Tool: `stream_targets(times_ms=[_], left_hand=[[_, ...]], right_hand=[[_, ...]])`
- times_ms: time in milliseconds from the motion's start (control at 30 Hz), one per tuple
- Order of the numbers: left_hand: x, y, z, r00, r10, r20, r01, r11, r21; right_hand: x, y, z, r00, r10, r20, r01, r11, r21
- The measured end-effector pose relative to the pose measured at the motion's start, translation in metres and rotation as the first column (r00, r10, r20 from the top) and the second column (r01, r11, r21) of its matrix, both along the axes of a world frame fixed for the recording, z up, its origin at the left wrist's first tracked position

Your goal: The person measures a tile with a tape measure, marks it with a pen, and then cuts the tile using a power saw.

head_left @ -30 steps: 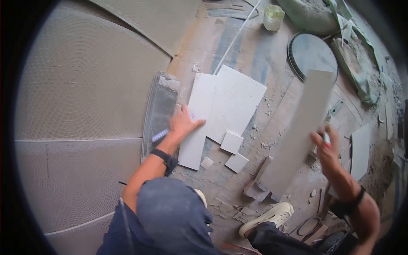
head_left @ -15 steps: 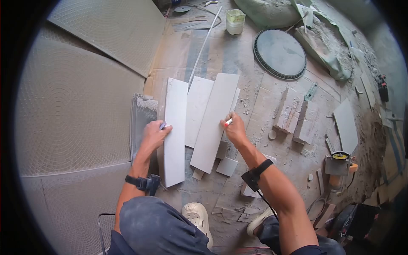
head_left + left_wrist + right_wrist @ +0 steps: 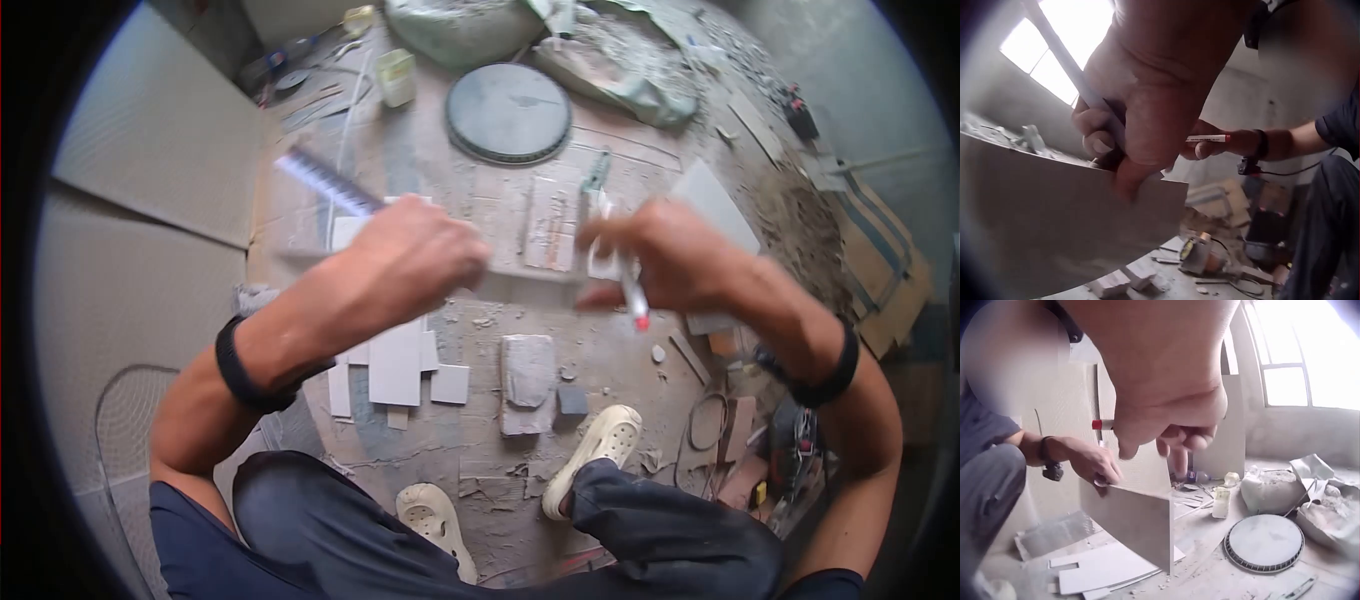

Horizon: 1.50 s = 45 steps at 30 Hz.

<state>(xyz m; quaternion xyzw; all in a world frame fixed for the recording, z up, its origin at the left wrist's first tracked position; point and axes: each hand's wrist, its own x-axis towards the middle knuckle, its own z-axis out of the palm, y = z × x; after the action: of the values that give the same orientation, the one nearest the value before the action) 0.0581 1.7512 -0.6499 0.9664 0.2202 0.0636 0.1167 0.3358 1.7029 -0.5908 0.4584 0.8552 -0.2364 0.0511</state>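
In the head view my left hand (image 3: 400, 255) grips a blurred pale tile strip (image 3: 520, 288) raised above the floor, together with a purple-white ruler (image 3: 330, 182). The left wrist view shows the thumb over the top edge of the tile (image 3: 1066, 219) and fingers curled round the ruler (image 3: 1063, 59). My right hand (image 3: 680, 255) is near the strip's right end, holding a red-tipped white marker (image 3: 635, 295); in the right wrist view this hand (image 3: 1166, 394) appears apart from the tile (image 3: 1141, 525). White tile pieces (image 3: 395, 365) lie on the floor below.
A round grey disc (image 3: 508, 112), a plastic tub (image 3: 396, 78) and rubble sacks (image 3: 620, 75) are at the far side. Dusty blocks (image 3: 527, 380) lie before the feet. Large textured panels (image 3: 140, 130) stand at left; tools and a cable (image 3: 705, 430) are at right.
My left hand has raised a tile strip and turned it crosswise. My right hand has let go of its strip and moved right with the marker. The head view has shifted to the right.
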Motion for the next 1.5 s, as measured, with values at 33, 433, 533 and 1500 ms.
stream_targets(times_ms=[33, 433, 533, 1500], left_hand=[[0.033, -0.002, 0.005, 0.983, -0.107, -0.147, 0.11, 0.994, 0.011], [0.146, -0.02, -0.059, 0.939, 0.324, 0.114, -0.312, 0.943, -0.113], [0.117, -0.031, -0.113, 0.878, 0.477, -0.049, -0.449, 0.784, -0.428], [0.143, -0.024, -0.232, 0.751, 0.657, -0.07, -0.49, 0.483, -0.726]], right_hand=[[0.009, -0.021, -0.007, 1.0, -0.018, 0.014, 0.02, 0.994, -0.108], [0.08, -0.195, -0.222, 0.567, -0.659, -0.494, 0.771, 0.635, 0.037], [0.068, -0.176, -0.251, 0.48, -0.684, -0.549, 0.833, 0.551, 0.043], [0.072, -0.122, -0.313, 0.462, -0.811, -0.358, 0.812, 0.55, -0.195]])
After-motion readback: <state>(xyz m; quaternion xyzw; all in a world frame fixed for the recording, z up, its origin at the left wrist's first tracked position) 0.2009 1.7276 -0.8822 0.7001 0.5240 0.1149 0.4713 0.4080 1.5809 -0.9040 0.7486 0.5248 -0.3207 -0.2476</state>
